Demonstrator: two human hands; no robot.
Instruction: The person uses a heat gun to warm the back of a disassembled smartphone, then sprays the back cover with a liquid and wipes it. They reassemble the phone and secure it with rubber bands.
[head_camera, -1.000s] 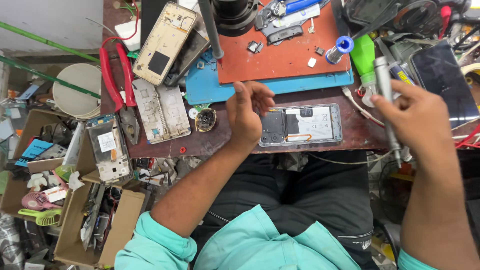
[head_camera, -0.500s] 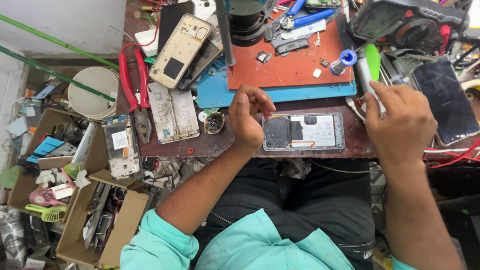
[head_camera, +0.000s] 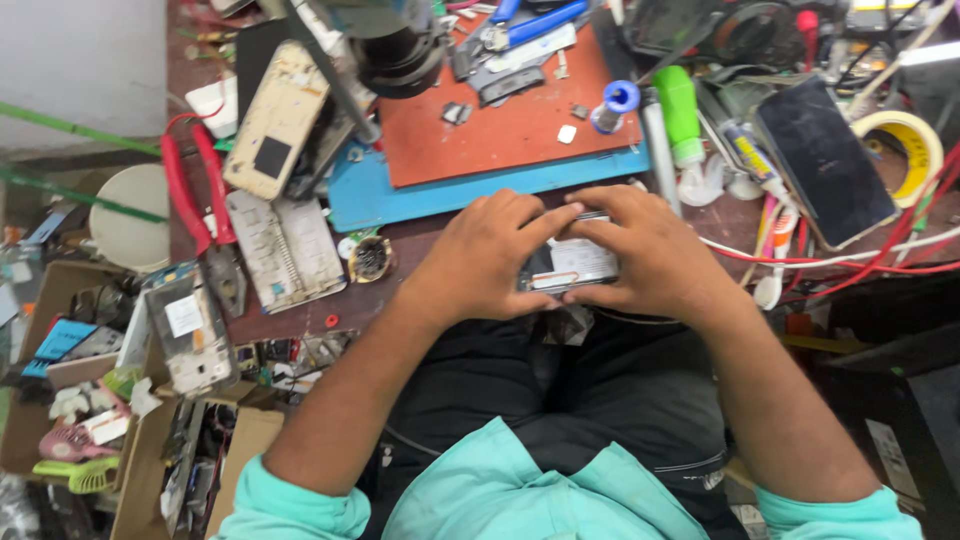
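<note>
at frame centre, left hand and right hand pinch an opened phone from both sides; even, gentle fingertip pressure seems wisest.

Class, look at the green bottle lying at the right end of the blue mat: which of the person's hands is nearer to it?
Right. The right hand sits just below the green bottle, holding the opened phone; the left hand grips the phone's far side, further away.

red pliers, yellow tape roll, green bottle lie around.
</note>
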